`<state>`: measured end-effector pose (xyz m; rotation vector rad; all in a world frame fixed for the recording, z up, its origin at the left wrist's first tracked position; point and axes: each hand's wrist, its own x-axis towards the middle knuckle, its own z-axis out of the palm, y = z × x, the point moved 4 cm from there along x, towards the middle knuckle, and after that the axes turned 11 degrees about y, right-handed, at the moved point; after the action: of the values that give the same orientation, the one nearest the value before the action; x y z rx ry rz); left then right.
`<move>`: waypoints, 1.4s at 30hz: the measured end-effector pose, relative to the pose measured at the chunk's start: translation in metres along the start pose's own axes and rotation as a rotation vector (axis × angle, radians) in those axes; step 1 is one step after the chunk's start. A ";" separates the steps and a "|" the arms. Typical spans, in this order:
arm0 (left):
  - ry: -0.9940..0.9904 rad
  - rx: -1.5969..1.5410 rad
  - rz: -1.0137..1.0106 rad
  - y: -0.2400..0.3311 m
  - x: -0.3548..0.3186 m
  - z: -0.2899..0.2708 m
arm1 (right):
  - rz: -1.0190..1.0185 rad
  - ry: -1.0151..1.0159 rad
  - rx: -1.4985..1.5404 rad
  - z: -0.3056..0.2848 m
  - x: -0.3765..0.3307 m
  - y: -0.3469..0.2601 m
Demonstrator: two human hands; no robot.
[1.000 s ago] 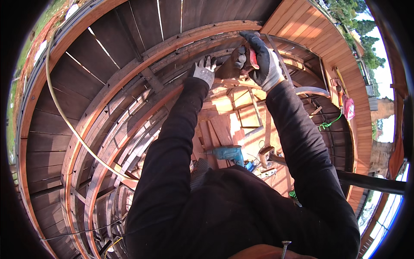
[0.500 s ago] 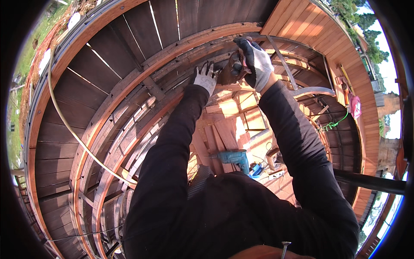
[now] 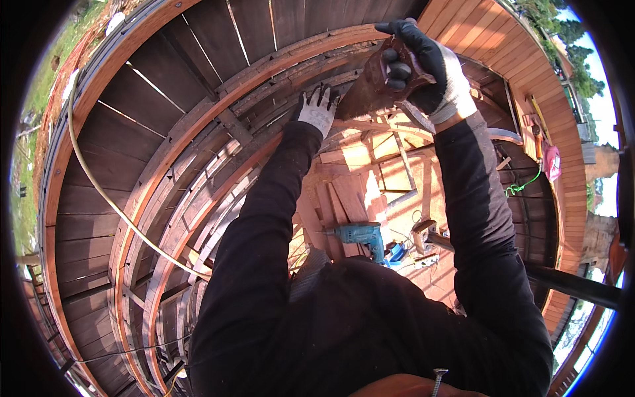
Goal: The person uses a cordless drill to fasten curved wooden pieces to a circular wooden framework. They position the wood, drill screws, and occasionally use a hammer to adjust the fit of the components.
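My right hand [image 3: 433, 73], in a white glove with dark palm and fingers, is closed around the grip of what looks like a handsaw [image 3: 370, 89] with a broad brown, rusty-looking blade. The blade narrows down and left toward my other hand. My left hand [image 3: 319, 114], also gloved, lies with fingers stretched out over a curved wooden rib [image 3: 264, 142], close beside the blade's narrow end. Where the blade meets the wood, shadow makes contact hard to see.
Curved ribs and dark planks [image 3: 99, 165] surround me. Below are a teal power drill [image 3: 360, 233], loose boards [image 3: 337, 202] and a blue roll [image 3: 397, 253]. A pale hose [image 3: 109, 198] crosses the left side. A pink pouch [image 3: 551, 163] hangs at right near a green coiled cord [image 3: 522, 187].
My right hand has moved up and to the right with the handsaw, and more of the blade shows. My left hand stays in nearly the same place.
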<state>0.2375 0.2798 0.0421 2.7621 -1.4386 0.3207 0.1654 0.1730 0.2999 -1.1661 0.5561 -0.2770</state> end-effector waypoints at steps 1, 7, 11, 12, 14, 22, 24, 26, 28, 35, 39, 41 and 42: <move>-0.020 0.013 0.033 0.008 0.002 -0.006 | 0.014 0.103 -0.010 -0.005 0.009 0.029; -0.032 -0.029 0.030 0.010 0.001 -0.004 | 0.108 0.264 -0.111 -0.023 0.030 0.058; 0.035 -0.059 0.040 0.016 0.003 -0.003 | 0.086 0.192 0.027 -0.026 0.042 0.067; 0.045 -0.064 0.048 0.017 0.003 -0.004 | 0.117 0.207 -0.007 -0.026 0.046 0.071; 0.030 -0.061 0.040 0.014 0.004 -0.007 | 0.159 0.233 -0.076 -0.024 0.052 0.068; 0.038 -0.001 0.061 0.016 0.001 -0.001 | 0.023 0.157 0.062 -0.008 -0.001 0.019; 0.027 -0.022 0.045 0.017 0.004 -0.002 | 0.057 0.204 0.071 -0.001 0.005 0.015; 0.034 -0.049 0.015 0.009 0.009 -0.011 | 0.039 0.191 -0.054 0.016 -0.001 0.000; 0.052 -0.064 0.019 0.009 0.001 0.000 | 0.065 0.124 0.017 0.010 -0.015 -0.007; -0.005 -0.036 0.097 0.019 -0.004 -0.008 | 0.022 0.170 -0.044 -0.005 0.010 0.000; 0.030 -0.052 0.047 0.006 -0.003 -0.006 | 0.042 -0.029 -0.008 0.007 -0.002 -0.022; 0.040 -0.045 0.101 0.022 0.001 -0.007 | -0.024 0.277 -0.236 -0.033 0.041 0.039; 0.018 -0.091 0.149 0.043 0.007 -0.011 | -0.536 0.242 -0.702 -0.089 0.078 0.052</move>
<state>0.2050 0.2504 0.0505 2.5813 -1.6154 0.2733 0.1778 0.0854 0.2058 -1.9809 0.5601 -0.7266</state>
